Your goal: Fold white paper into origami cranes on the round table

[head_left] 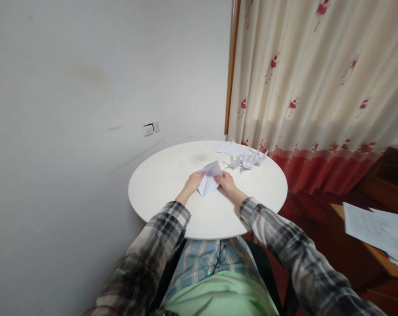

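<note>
A partly folded sheet of white paper [209, 177] is between my two hands, over the middle of the round white table [159, 188]. It has a diamond-like outline with creases, one point aimed toward me. My left hand [195, 181] grips its left edge, thumb on top. On the opposite edge, my right hand [226, 180] pinches the paper between thumb and fingers. The undersides of both hands are hidden. Beyond my right hand lies a cluster of folded white paper figures [248, 160], with pointed tips sticking up.
Flat white paper [227, 148] lies at the table's far edge. A beige curtain [294, 79] with red flowers hangs behind on the right. Printed sheets [376, 232] rest on wooden furniture at the right. A wall socket [148, 130] is on the wall at the left.
</note>
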`<state>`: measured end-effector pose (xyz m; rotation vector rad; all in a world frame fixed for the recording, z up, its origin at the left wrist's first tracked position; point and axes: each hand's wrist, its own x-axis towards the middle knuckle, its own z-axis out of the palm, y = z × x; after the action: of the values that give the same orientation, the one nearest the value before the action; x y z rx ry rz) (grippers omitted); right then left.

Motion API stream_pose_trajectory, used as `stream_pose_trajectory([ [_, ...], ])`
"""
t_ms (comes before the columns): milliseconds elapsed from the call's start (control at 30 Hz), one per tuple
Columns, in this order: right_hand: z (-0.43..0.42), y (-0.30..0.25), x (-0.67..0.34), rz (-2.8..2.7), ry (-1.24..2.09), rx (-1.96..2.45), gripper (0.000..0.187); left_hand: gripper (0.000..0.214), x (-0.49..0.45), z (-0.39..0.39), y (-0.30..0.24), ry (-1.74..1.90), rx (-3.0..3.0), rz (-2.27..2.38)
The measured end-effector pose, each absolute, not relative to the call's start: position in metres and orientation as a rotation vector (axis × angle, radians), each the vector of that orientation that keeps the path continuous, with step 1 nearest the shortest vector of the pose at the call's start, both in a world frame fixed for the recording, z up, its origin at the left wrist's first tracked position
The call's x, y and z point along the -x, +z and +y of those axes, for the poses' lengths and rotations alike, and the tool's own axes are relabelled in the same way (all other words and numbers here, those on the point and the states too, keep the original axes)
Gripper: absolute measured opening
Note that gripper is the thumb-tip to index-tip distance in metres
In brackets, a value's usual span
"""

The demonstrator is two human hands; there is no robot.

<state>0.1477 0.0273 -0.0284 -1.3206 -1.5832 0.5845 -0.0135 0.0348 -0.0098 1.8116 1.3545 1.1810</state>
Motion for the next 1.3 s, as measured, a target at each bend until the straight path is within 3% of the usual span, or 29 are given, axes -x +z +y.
stream_pose_trajectory([
  [333, 0.017, -0.018, -0.145, -1.45, 0.628, 1.298, 0.033, 0.024, 0.019, 0.032, -0.006, 1.216, -1.871, 1.383],
  [733, 0.015, -0.014, -0.143, -1.263, 0.768, 1.135, 0.035, 0.036, 0.015, 0.033, -0.006, 1.26, -1.825, 1.135],
  [967, 0.017, -0.015, -0.143, -1.19, 0.865, 1.163, 0.036, 0.044, 0.011, 0.022, 0.0, 1.08, -1.65, 1.073],
  [1300, 0.016, -0.015, -0.145, -1.137, 0.866, 1.08, 0.034, 0.042, 0.013, 0.026, -0.001, 1.122, -1.354, 1.016],
])
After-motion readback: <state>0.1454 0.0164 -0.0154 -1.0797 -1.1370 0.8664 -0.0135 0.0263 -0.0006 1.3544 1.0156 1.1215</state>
